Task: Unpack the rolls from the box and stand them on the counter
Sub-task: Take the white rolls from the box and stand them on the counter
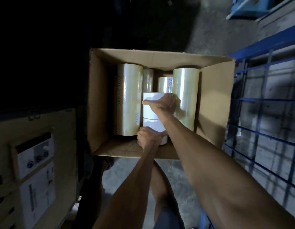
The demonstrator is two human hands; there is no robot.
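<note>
The white cylindrical stack of rolls [153,111] is being grasped at its far end by the right hand [165,104] and at its near end by the left hand [147,137], inside the open brown cardboard box [214,90]. Several clear-yellowish tape rolls [129,100] are lying beside it in the box, so most unpacking is judged as remaining; the counter is not being shown. No writing is being made out on them, and the labels on the cartons [36,179] at left are too blurred.

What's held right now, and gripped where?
White roll stack, both hands: right hand wrapped around its upper side, left hand at its near bottom end.
</note>
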